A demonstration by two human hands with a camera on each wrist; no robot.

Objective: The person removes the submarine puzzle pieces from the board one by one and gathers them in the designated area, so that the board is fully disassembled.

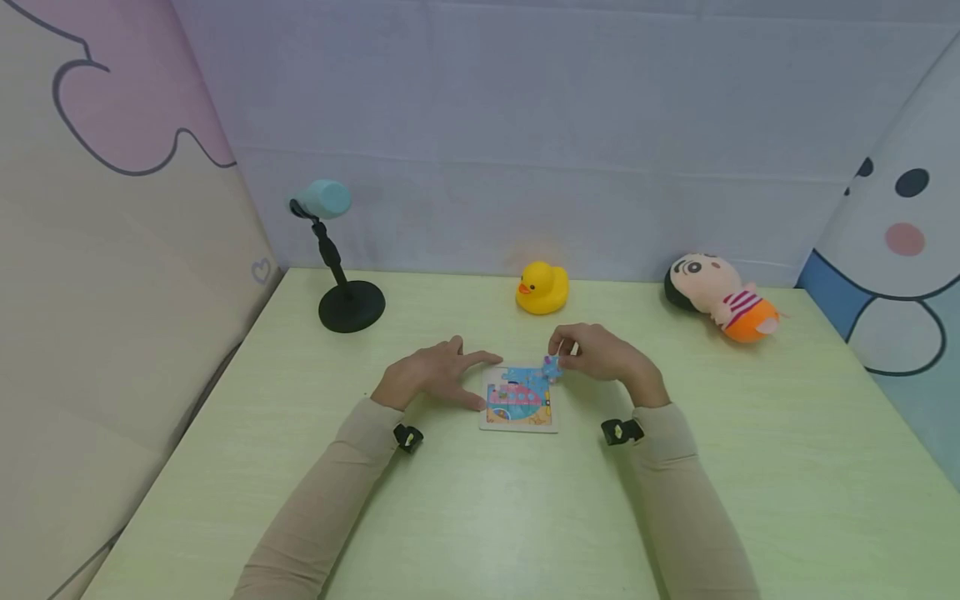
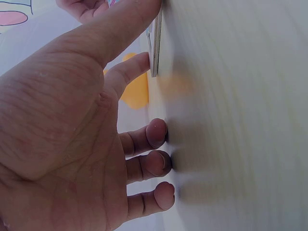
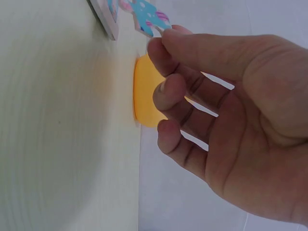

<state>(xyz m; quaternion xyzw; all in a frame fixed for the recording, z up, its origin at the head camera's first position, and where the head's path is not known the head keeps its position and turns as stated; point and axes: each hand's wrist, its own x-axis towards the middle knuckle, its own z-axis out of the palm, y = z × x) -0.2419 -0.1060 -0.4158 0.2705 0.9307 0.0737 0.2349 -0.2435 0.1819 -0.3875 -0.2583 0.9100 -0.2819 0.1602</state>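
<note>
One blue piece (image 1: 552,369), pinched in the right hand (image 1: 600,350), is between one and two o'clock on the puzzle board (image 1: 519,428), while the left hand (image 1: 435,371) — outspread at its nine-to-eleven o'clock side — apparently steadies it.

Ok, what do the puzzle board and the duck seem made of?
Puzzle board: probably wood or fibreboard, matte, judging by its pale, straight-cut edge. Duck: likely rubber or plastic, smooth, judging by its even yellow and rounded, moulded look.
</note>
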